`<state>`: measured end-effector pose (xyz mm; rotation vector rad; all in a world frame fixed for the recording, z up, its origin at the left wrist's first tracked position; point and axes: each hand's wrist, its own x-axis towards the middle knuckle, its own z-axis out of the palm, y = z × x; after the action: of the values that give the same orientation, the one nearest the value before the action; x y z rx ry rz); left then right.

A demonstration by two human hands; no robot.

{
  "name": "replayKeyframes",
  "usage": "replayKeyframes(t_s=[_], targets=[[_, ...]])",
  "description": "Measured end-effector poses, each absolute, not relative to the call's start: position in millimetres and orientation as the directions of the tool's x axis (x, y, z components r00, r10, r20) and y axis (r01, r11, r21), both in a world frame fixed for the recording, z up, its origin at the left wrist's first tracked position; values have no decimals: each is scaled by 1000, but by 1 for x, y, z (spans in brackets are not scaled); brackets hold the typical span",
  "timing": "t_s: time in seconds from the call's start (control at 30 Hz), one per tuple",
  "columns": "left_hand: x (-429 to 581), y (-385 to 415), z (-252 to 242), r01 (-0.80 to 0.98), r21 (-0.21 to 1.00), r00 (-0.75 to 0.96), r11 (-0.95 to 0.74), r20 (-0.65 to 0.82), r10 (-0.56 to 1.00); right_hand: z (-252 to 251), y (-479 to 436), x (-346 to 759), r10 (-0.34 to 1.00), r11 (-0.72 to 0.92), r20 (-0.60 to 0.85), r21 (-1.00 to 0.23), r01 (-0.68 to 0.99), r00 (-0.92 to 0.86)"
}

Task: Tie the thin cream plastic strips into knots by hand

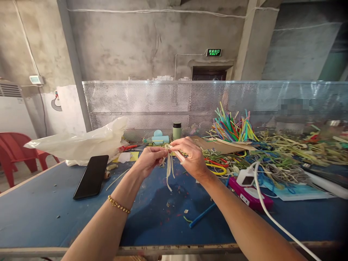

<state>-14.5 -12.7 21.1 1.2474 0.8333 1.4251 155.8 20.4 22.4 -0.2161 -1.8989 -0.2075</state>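
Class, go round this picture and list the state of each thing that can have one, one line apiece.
Left hand: fingers closed on the pale strips
Right hand: fingers closed on the same bundle
Pale strips: held up, loose ends dangling
Phone: lying flat, screen dark
Bottle: upright, black lid on
Exit sign: lit green
Plastic bag: crumpled
Charger: cable attached

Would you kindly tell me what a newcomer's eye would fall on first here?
Probably the left hand and right hand, meeting at the centre with thin pale strips pinched above the blue tabletop. Beyond them, to the right, the bright bundle of slender multicoloured stems stands out. The glowing green exit sign on the grey concrete wall might come next.
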Motion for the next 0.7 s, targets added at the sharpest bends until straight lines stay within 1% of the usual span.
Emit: replayKeyframes(t_s=[0.1, 0.27, 0.4, 0.53, 0.63, 0.7], targets=[[-14, -14, 22, -243, 938, 78, -246, 272, 959, 22, 20, 156, 50, 975, 943, 25, 220, -330], [-14, -14, 22, -239, 936, 75, -259, 284, 956, 22, 19, 159, 64, 968, 935, 27, 249, -349], [-15, -13, 21, -218, 936, 43, -277, 292, 955, 20, 22, 158, 98, 978, 918, -17, 209, -385], [-16, -12, 20, -207, 934, 22, -291, 302, 953, 22, 18, 153, 161, 977, 932, -105, 183, -325], [-15, -11, 19, -179, 935, 4, -307, 313, 950, 25, 14, 153, 274, 954, 923, -225, 199, -270], [-14, -10, 19, -130, 935, -18, -330, 330, 944, 27, 13, 154, 347, 933, 904, -305, 193, -249]])
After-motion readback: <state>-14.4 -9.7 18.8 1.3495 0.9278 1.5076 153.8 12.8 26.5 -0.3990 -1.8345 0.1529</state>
